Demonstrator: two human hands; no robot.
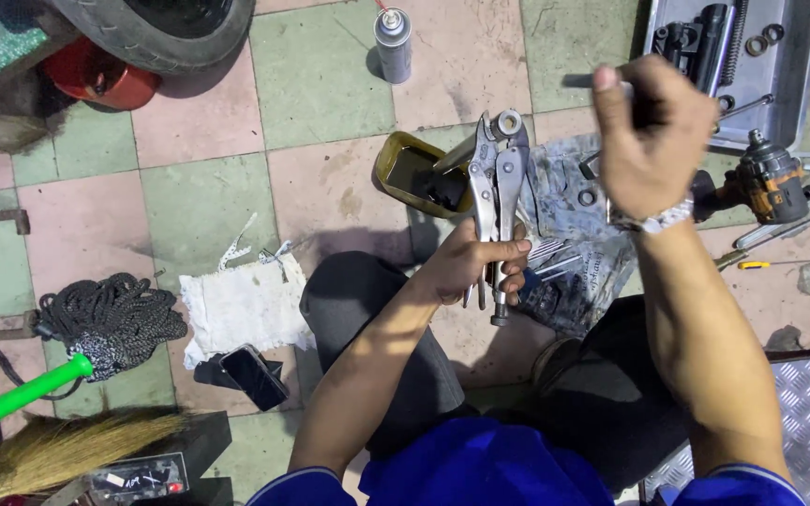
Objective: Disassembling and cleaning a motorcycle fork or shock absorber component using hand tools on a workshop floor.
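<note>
My left hand (473, 265) grips the handles of silver locking pliers (497, 187), held upright in front of me. Their jaws clamp a small round metal part (509, 122) at the top. My right hand (649, 141) is raised to the right of the pliers, closed around a dark slim tool (581, 81) whose end sticks out to the left. The two hands are apart.
A yellow tub of dark oil (421, 173) sits just behind the pliers. Loose parts lie on a plastic sheet (569, 211). A metal tray (761, 66), an impact driver (769, 183), a spray can (393, 44), a white rag (241, 305), a phone (253, 377) and a tyre (157, 28) surround me.
</note>
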